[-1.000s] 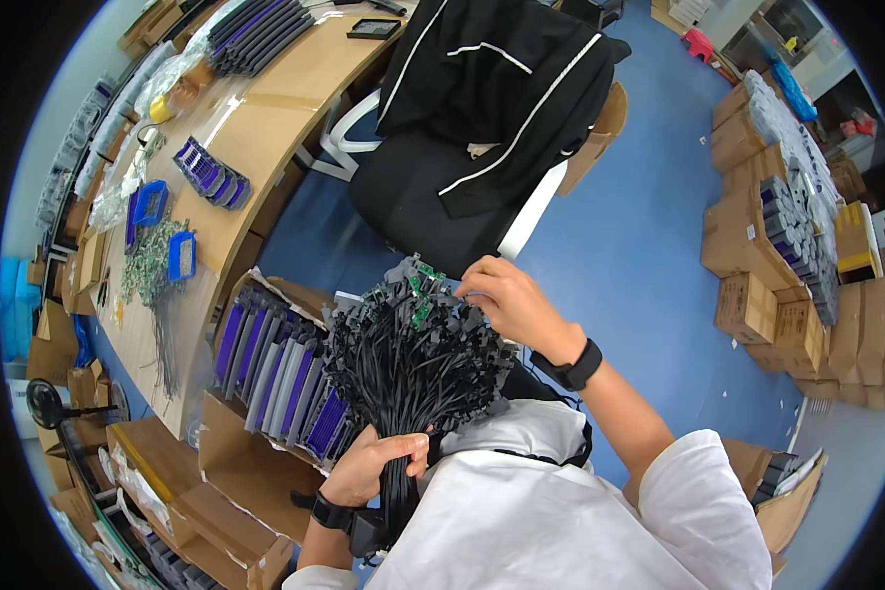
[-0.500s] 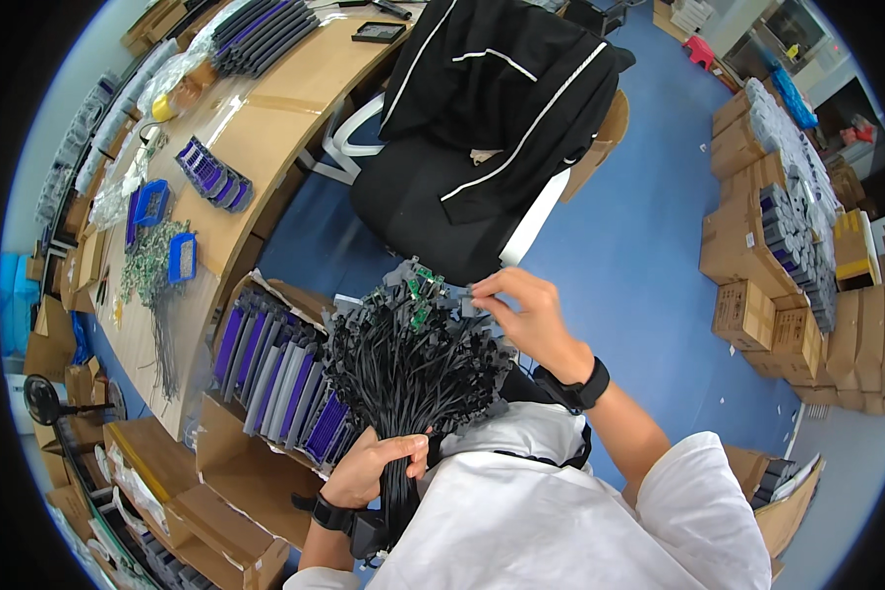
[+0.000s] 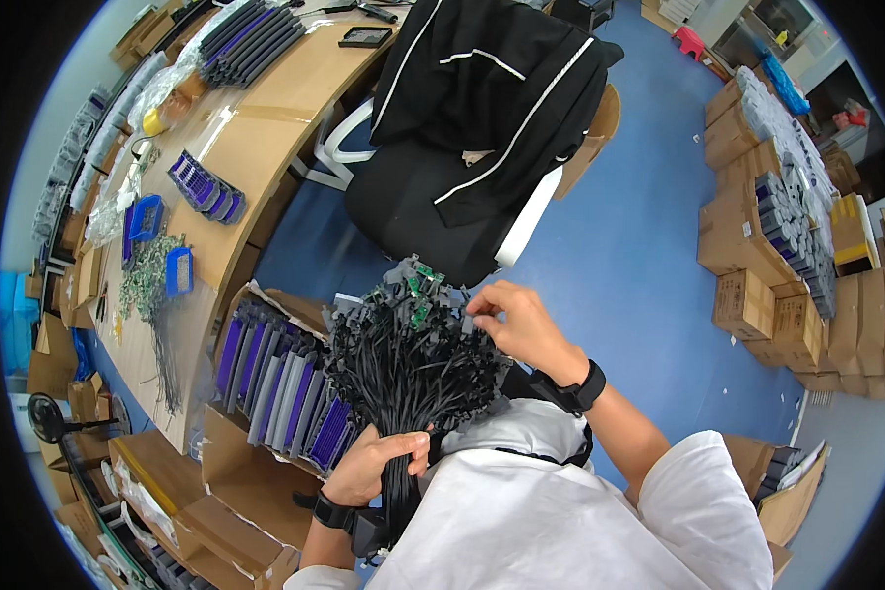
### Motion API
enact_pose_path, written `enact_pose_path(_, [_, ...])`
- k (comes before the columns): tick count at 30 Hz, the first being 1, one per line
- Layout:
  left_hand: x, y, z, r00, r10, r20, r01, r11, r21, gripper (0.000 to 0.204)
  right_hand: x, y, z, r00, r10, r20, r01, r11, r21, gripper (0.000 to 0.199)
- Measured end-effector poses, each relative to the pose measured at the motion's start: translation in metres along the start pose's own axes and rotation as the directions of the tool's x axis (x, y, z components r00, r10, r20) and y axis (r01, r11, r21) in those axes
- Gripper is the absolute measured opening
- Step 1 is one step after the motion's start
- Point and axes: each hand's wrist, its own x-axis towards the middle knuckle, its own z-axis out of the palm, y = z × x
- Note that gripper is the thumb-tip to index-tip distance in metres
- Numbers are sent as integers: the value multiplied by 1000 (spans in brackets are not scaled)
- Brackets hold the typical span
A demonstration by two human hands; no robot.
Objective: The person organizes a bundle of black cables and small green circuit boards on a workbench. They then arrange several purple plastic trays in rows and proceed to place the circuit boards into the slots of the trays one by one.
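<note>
The left hand point(image 3: 372, 467) is wrapped round the narrow lower part of a bundle of black cables point(image 3: 403, 379), which stands up in front of the white shirt point(image 3: 551, 511) and fans out toward its top. If that grip loosened, the bundle could slump or spill, since nothing else is seen tying it.

The right hand point(image 3: 519, 320) is at the bundle's upper right edge, thumb and fingertips drawn close together by a grey plug point(image 3: 468, 322); whether they pinch it, I cannot tell. The cable ends crowd together there, with a few green pieces point(image 3: 421, 295) among the grey. A tug on one end could snag its neighbours, and a hard pull might strain a wire where it joins its plug.

Just left of the bundle is an open cardboard box point(image 3: 300, 313) packed with purple and grey parts point(image 3: 283, 379); stray cable ends leaning that way could catch on them.

Beyond stands a black chair point(image 3: 403, 221) with a black jacket point(image 3: 492, 79) draped over it. To its left, the table point(image 3: 265, 133) carries small blue trays point(image 3: 179, 291) beside a heap of wires point(image 3: 146, 280), some trailing toward the edge, where a passing sleeve could drag them off. More cardboard boxes point(image 3: 733, 236) line the far right.
</note>
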Motion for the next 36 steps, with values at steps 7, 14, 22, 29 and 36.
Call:
enact_pose_path(7, [0, -1, -1, 1000, 7, 9, -7, 999, -36, 22, 2, 6, -9, 970, 216, 115, -164, 922, -349, 19])
enact_pose_path(14, [1, 1, 3, 1000, 18, -6, -19, 999, -34, 23, 8, 46, -7, 981, 83, 174, -57, 987, -153, 26])
enact_pose_path(22, [1, 1, 4, 999, 35, -3, -35, 998, -51, 22, 28, 39, -4, 925, 281, 255, -261, 959, -108, 29])
enact_pose_path(29, [5, 0, 3, 1000, 24, 8, -24, 999, -48, 22, 38, 4, -5, 990, 138, -36, -119, 936, 331, 20])
enact_pose_path(36, [7, 3, 9, 1000, 15, -13, -16, 996, -90, 24, 38, -5, -14, 997, 79, 21, -75, 791, 607, 28])
